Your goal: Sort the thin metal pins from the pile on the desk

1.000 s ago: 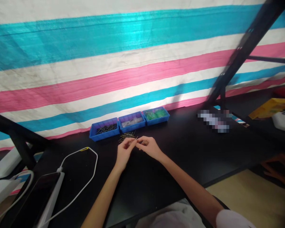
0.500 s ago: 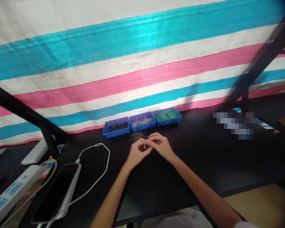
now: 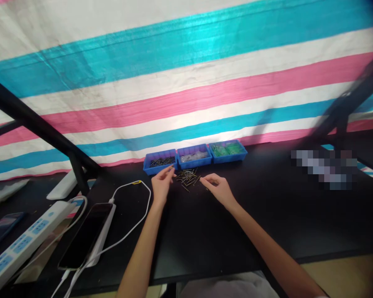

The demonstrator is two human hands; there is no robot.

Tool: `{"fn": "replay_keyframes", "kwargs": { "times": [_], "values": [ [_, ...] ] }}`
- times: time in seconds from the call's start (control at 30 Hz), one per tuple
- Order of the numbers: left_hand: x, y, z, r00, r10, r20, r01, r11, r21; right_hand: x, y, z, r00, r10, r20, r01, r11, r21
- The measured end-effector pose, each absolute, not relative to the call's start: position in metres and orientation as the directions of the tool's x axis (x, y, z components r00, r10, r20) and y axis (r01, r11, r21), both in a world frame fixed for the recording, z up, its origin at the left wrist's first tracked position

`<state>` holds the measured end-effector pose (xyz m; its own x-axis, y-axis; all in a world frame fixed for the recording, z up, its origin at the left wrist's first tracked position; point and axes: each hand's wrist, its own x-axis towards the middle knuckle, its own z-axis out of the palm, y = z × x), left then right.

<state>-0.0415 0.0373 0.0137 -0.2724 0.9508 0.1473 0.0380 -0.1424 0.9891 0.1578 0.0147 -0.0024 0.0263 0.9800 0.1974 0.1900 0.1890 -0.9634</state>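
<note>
A loose pile of thin metal screws or nails (image 3: 187,178) lies on the black table, and my hands are on either side of it. My left hand (image 3: 162,183) is at the pile's left, by the front wall of a blue bin (image 3: 157,169) of dark screws or nails. Its fingers look partly apart, and I make out nothing in them. To the right of the pile, my right hand (image 3: 218,187) has thumb and fingertips pinched together; anything between them is too small to name. Beside the first bin stand a blue bin (image 3: 195,160) of clear plastic pieces and a blue bin (image 3: 230,158) of green pieces.
At the left lie a phone (image 3: 85,236) with a white cable (image 3: 149,207) looping across the table, and a white power strip (image 3: 25,244). Black frame legs (image 3: 49,132) slope up on both sides. A striped sheet (image 3: 186,82) hangs behind.
My hands were together in front of the pile; now they are apart, the left moved left towards the bin, the right slightly right. More of the pile shows. The view has shifted a little.
</note>
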Motion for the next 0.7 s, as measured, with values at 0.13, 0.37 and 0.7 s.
{"fn": "replay_keyframes", "kwargs": {
  "times": [0.13, 0.37, 0.7],
  "values": [
    [-0.061, 0.046, 0.013, -0.338, 0.931, 0.136, -0.016, -0.15, 0.989, 0.158, 0.015, -0.003, 0.016, 0.979, 0.205, 0.183, 0.198, -0.963],
    [-0.06, 0.046, 0.016, -0.152, 0.981, 0.117, -0.205, -0.147, 0.968, 0.155, 0.011, -0.003, -0.009, 0.977, 0.214, 0.225, 0.21, -0.951],
    [-0.059, 0.036, 0.006, 0.377, 0.895, 0.239, 0.585, -0.43, 0.687, 0.156, 0.014, -0.007, 0.007, 0.98, 0.2, 0.236, 0.193, -0.952]
  ]
}}
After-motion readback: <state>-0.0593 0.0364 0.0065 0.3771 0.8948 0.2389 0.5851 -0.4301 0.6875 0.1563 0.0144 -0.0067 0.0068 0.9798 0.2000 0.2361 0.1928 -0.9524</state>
